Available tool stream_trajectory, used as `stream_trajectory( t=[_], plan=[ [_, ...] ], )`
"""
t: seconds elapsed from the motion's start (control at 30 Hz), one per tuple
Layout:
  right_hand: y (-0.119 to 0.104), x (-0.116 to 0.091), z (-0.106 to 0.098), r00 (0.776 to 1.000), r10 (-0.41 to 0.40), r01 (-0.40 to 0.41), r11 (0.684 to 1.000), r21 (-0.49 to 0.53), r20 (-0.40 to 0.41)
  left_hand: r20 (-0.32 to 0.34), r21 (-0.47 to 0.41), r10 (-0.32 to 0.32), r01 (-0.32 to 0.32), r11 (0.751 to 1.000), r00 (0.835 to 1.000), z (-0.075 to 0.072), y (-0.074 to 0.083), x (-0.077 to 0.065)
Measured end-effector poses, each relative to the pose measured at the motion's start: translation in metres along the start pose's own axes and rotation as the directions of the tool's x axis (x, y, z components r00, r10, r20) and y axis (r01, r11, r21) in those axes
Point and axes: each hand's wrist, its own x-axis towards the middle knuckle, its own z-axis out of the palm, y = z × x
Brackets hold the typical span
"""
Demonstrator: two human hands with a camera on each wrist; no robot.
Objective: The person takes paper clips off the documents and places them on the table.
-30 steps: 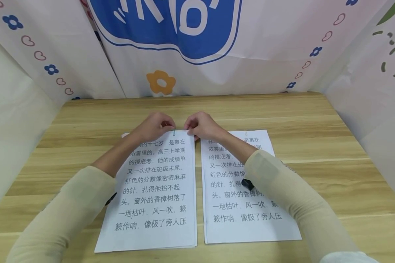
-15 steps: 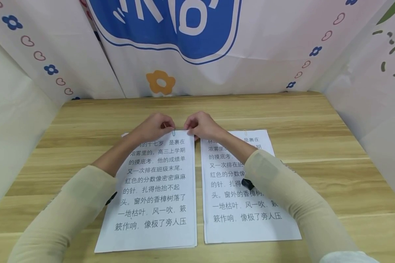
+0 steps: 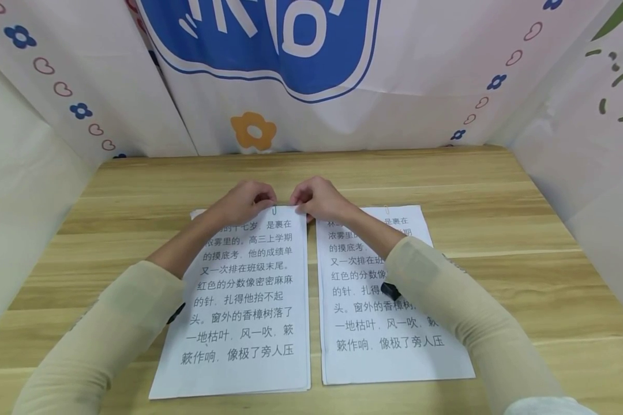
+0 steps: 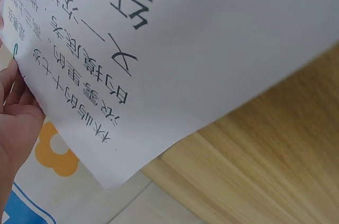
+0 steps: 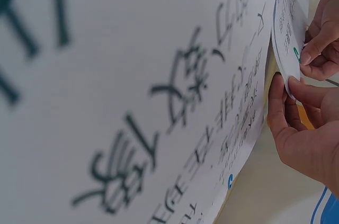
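Near the top right of the left stack of printed sheets (image 3: 249, 311) sits a green paper clip (image 5: 296, 53), slid over the paper's edge. My left hand (image 3: 241, 203) pinches the clip's end between thumb and forefinger. Beside it, my right hand (image 3: 322, 199) pinches the same stack's top right corner, thumb on the front and fingers behind, as the right wrist view shows. In the left wrist view, the left hand (image 4: 20, 121) is partly cut off at the frame's edge, with the clip's green loop on the paper above its fingertips.
A second stack of printed sheets (image 3: 384, 363) lies to the right under my right forearm, with a pale clip (image 3: 386, 210) at its top edge. The right wrist view shows a small blue clip (image 5: 230, 180) on a paper edge. Wooden table (image 3: 524, 230); printed cloth (image 3: 420, 109) hangs behind.
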Motion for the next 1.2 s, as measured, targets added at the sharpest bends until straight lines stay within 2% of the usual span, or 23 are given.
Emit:
stream_trajectory(
  t=[0.4, 0.77, 1.0, 1.2],
  plan=[
    [-0.0004, 0.0002, -0.0007, 1.000, -0.010, 0.010, 1.000, 0.007, -0.004, -0.040, -0.021, -0.030, 0.029, 0.999, 0.999, 0.0025, 0.0005, -0.0002],
    [-0.0003, 0.0011, -0.0003, 1.000, -0.018, 0.018, 1.000, -0.007, -0.009, -0.045, -0.047, -0.097, 0.095, 0.994, 0.994, 0.0040, 0.0018, -0.0012],
    [-0.0003, 0.0005, 0.0001, 1.000, -0.014, 0.014, 1.000, -0.004, -0.006, -0.039, -0.054, -0.091, 0.089, 0.995, 0.995, 0.0035, 0.0003, -0.0018],
    [-0.0002, 0.0003, 0.0005, 1.000, -0.015, 0.015, 1.000, 0.003, -0.003, -0.027, -0.019, -0.076, 0.075, 0.997, 0.997, 0.0053, -0.0027, -0.0007]
  ],
)
